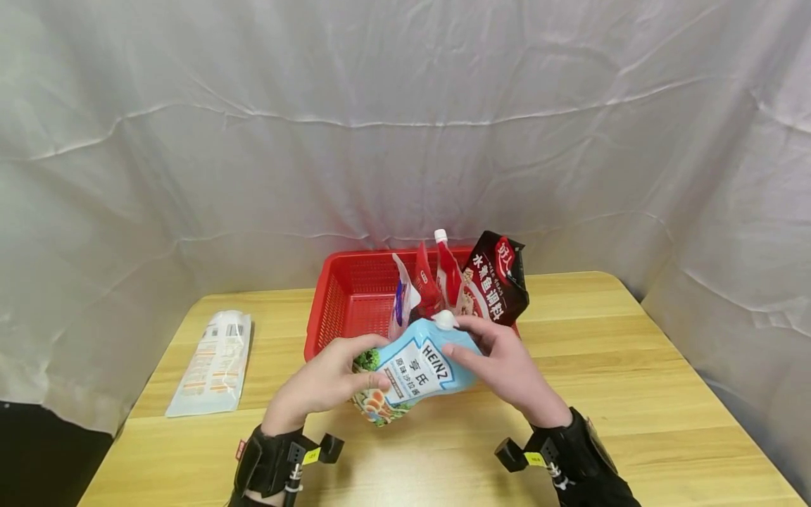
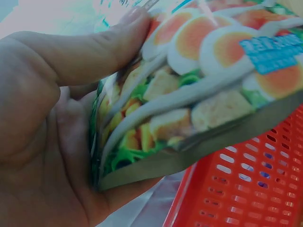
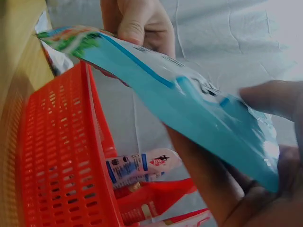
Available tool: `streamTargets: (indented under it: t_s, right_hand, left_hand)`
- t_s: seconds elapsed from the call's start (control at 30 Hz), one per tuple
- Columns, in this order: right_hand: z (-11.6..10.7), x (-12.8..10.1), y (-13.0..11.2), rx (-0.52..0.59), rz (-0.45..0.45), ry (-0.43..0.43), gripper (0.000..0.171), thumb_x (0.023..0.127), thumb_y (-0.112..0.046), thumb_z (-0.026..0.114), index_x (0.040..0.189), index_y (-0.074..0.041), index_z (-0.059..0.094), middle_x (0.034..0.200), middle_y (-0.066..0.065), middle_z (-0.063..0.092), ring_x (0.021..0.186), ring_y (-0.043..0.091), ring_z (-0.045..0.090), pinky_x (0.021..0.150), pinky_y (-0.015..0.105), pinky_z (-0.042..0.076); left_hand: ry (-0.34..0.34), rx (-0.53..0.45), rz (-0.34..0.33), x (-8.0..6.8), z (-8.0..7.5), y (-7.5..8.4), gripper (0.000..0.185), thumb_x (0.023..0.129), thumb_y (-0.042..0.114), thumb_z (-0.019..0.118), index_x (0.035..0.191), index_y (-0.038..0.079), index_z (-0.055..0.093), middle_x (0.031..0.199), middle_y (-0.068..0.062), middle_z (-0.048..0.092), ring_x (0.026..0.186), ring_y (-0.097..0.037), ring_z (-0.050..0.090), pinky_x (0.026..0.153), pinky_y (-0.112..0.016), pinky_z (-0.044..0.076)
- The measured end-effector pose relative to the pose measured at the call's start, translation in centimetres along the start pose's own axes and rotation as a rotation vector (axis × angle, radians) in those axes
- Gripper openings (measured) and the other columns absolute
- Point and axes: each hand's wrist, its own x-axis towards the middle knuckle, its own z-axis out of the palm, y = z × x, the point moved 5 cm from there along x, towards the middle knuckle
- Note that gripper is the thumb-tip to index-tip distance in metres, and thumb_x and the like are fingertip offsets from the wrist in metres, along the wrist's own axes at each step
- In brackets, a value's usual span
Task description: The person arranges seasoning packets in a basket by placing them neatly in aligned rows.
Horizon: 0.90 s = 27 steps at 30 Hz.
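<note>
Both hands hold a light-blue Heinz salad dressing pouch with a white cap, tilted in front of the red basket. At its lower end, the left hand grips the corner, thumb on the printed front and fingers behind. The right hand holds the cap end, thumb on the front. In the left wrist view, the pouch's picture of eggs and salad faces the camera above the basket's perforated side. From the right wrist, the pouch appears nearly edge-on, with the right thumb against it.
Upright in the basket's right half stand several packets, among them a red pouch with a white cap and a black seasoning packet. A white printed packet lies flat on the wooden table at left. Grey cloth hangs behind.
</note>
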Motion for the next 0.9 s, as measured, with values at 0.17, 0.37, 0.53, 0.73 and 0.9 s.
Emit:
streamTargets:
  t_s: [0.17, 0.37, 0.53, 0.73, 0.9]
  right_hand:
    - [0.3, 0.0, 0.0, -0.057, -0.004, -0.089, 0.04, 0.096, -0.014, 0.075, 0.13, 0.007, 0.066, 0.101, 0.014, 0.077, 0.082, 0.018, 0.074, 0.068, 0.03, 0.062]
    - [0.5, 0.1, 0.1, -0.046, 0.018, -0.074, 0.036, 0.096, -0.014, 0.075, 0.125, 0.006, 0.069, 0.098, 0.013, 0.077, 0.079, 0.02, 0.075, 0.066, 0.03, 0.062]
    - [0.4, 0.5, -0.2, -0.002, 0.057, -0.029, 0.033, 0.095, -0.013, 0.076, 0.123, 0.003, 0.07, 0.097, 0.014, 0.078, 0.078, 0.023, 0.076, 0.064, 0.031, 0.062]
    - [-0.1, 1.7, -2.0, 0.011, 0.037, 0.03, 0.034, 0.096, -0.012, 0.075, 0.126, 0.002, 0.07, 0.101, 0.016, 0.077, 0.08, 0.023, 0.075, 0.065, 0.03, 0.062]
    - [-0.4, 3.2, -3.9, 0.004, 0.012, 0.046, 0.034, 0.098, -0.012, 0.072, 0.129, 0.001, 0.068, 0.105, 0.018, 0.076, 0.083, 0.023, 0.075, 0.067, 0.031, 0.063]
  left_hand:
    - [-0.047, 0.005, -0.002, 0.1, 0.4, -0.2, 0.036, 0.09, 0.017, 0.081, 0.125, 0.016, 0.07, 0.102, 0.003, 0.074, 0.087, -0.012, 0.069, 0.078, -0.031, 0.059]
    - [-0.05, 0.029, 0.005, 0.1, 0.3, -0.5, 0.037, 0.089, 0.02, 0.082, 0.124, 0.017, 0.07, 0.103, 0.005, 0.074, 0.09, -0.012, 0.068, 0.081, -0.031, 0.058]
    - [0.029, 0.041, -0.018, 0.0, -0.5, -0.8, 0.04, 0.088, 0.025, 0.084, 0.124, 0.017, 0.07, 0.102, 0.004, 0.073, 0.089, -0.015, 0.066, 0.079, -0.032, 0.058]
    - [0.239, 0.035, -0.063, -0.2, -2.0, -1.0, 0.052, 0.088, 0.028, 0.085, 0.133, 0.016, 0.065, 0.113, -0.001, 0.068, 0.095, -0.019, 0.063, 0.078, -0.033, 0.057]
    - [0.411, 0.037, -0.067, -0.2, -2.8, -1.0, 0.065, 0.09, 0.03, 0.083, 0.146, 0.015, 0.054, 0.137, -0.004, 0.057, 0.115, -0.023, 0.056, 0.094, -0.044, 0.055]
